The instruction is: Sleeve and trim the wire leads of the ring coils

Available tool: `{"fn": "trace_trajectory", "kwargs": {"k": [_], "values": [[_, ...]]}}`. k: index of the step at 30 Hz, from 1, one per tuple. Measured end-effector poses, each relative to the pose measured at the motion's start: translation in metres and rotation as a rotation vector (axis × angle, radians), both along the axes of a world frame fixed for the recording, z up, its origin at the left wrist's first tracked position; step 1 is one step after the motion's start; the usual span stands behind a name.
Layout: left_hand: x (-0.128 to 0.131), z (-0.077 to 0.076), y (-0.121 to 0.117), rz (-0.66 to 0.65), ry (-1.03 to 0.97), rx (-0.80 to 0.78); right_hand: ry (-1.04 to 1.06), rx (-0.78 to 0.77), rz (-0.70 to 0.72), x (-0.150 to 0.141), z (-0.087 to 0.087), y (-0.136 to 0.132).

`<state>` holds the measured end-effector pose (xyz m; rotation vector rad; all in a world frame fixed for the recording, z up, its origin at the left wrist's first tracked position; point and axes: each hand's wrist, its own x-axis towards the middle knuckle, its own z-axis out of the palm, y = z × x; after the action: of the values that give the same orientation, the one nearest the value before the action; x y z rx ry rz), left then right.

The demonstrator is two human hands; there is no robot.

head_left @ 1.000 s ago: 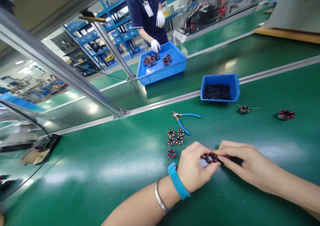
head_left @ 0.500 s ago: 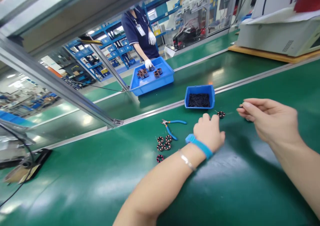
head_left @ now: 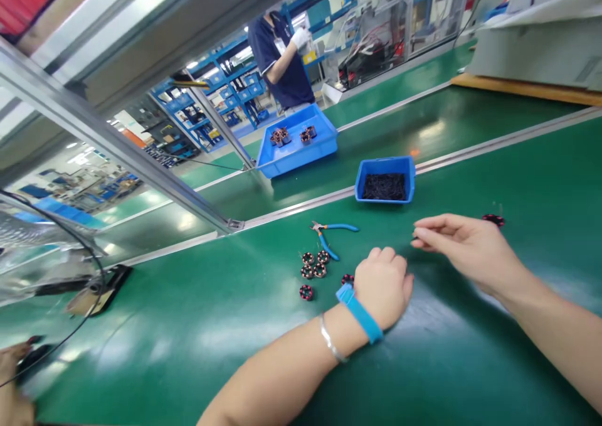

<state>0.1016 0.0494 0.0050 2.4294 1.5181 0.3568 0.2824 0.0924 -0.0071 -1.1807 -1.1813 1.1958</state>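
Observation:
My left hand [head_left: 383, 285], with a blue wristband and a silver bangle, rests on the green belt with its fingers curled under; what they cover is hidden. A black and pink wound ring [head_left: 347, 279] lies against its left side. My right hand [head_left: 463, 247] hovers to the right with thumb and fingertips pinched together, and I cannot make out anything between them. Several similar rings [head_left: 314, 264] lie in a cluster to the left, with one more ring [head_left: 306, 292] below them. Another ring [head_left: 492, 219] sits behind my right hand.
Blue-handled pliers [head_left: 332, 234] lie beyond the rings. A small blue bin [head_left: 385, 162] holds black bits. A larger blue tray [head_left: 291, 156] with copper-wound parts stands on the far belt by a person [head_left: 282, 62] in white gloves. Someone's hand [head_left: 12, 376] shows at the bottom left.
My left hand has drawn back toward me, and a ring now lies beside it. My right hand has moved left and lower. The ring that lay beyond my left fingers is out of sight.

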Motion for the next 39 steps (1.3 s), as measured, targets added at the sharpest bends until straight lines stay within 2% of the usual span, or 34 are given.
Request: {"fn": "trace_trajectory", "kwargs": {"k": [2, 5, 9, 13, 17, 22, 31, 39], "values": [[-0.026, -0.009, -0.028, -0.046, -0.07, 0.048, -0.027, -0.057, 0.151, -0.015, -0.005, -0.009], [-0.055, -0.021, -0.061, -0.032, -0.174, 0.105, -0.07, -0.133, 0.36, -0.029, -0.008, -0.02], [-0.072, -0.028, -0.074, -0.022, -0.279, 0.172, -0.114, -0.192, 0.507, -0.032, -0.004, -0.027], [-0.075, -0.028, -0.066, 0.03, -0.428, 0.125, -0.157, -0.204, 0.563, -0.031, 0.0, -0.032], [-0.076, -0.027, -0.061, 0.12, -0.457, 0.032, -0.208, -0.188, 0.615, -0.032, 0.001, -0.036], [-0.075, -0.025, -0.06, 0.079, -0.435, 0.041, -0.248, -0.158, 0.677, -0.032, -0.002, -0.039], [-0.074, -0.029, -0.06, 0.05, -0.393, 0.088, -0.25, -0.191, 0.61, -0.032, -0.002, -0.04], [-0.073, -0.029, -0.061, 0.048, -0.394, 0.123, -0.268, -0.201, 0.619, -0.034, 0.001, -0.04]]}}
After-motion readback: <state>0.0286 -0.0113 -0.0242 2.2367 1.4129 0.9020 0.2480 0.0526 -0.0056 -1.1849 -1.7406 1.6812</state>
